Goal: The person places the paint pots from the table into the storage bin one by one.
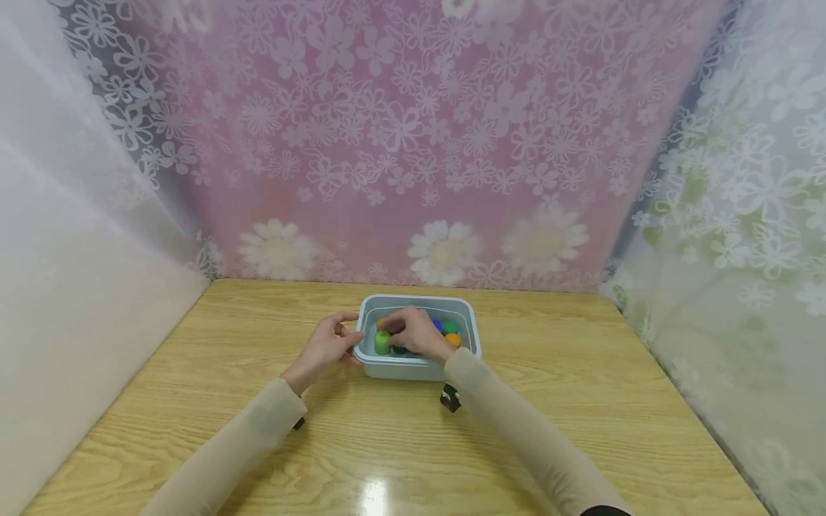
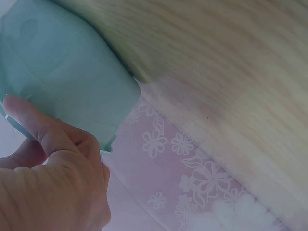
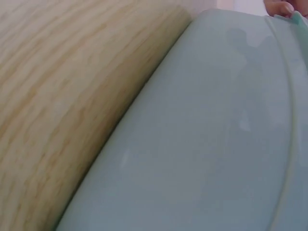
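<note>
A pale blue-grey plastic bin (image 1: 405, 371) stands on the table, with small coloured round-topped items inside. At its left end my left hand (image 1: 325, 342) grips the rim, thumb at the edge and fingers along the outside. That grip on the bin (image 2: 72, 77) also shows in the left wrist view. My right hand (image 1: 413, 331) reaches down into the bin, its thumb and fingers bent around a small light green cylinder (image 1: 383, 344). An orange item (image 1: 453, 340), a green one (image 1: 449, 327) and a blue one (image 1: 438, 325) lie right of it; others are partly hidden under the hand.
Beneath the bin is a wood-grain table (image 1: 548, 401). A pink flowered sheet (image 1: 400, 143) hangs behind it, and pale sheets stand at both sides. The right wrist view is mostly filled by the bin's outer wall (image 3: 202, 125).
</note>
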Motion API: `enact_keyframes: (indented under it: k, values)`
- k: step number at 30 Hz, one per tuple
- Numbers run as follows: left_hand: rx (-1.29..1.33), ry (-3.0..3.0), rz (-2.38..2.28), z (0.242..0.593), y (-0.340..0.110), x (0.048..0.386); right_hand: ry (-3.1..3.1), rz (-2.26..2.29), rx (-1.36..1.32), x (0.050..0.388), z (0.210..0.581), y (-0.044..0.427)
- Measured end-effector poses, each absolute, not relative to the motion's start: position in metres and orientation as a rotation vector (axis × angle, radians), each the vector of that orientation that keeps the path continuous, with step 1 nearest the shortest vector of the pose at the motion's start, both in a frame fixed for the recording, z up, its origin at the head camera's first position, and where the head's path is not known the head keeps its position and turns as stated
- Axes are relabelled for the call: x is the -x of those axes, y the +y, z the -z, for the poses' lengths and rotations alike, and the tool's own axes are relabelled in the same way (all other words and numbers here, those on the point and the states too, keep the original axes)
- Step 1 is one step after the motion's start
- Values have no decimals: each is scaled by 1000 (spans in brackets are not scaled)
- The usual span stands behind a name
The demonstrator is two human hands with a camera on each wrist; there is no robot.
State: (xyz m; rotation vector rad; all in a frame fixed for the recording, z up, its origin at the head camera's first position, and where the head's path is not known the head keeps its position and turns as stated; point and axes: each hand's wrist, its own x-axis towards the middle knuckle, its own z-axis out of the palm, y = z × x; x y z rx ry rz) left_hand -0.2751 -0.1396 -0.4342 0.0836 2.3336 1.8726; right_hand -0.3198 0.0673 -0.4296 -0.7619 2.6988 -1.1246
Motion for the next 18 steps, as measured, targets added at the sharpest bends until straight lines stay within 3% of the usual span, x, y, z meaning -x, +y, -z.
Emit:
enact_keyframes:
  k: [18]
  values:
    - [-263, 2497, -1684, 436, -148, 274, 2695, 1260, 612, 309, 415, 104]
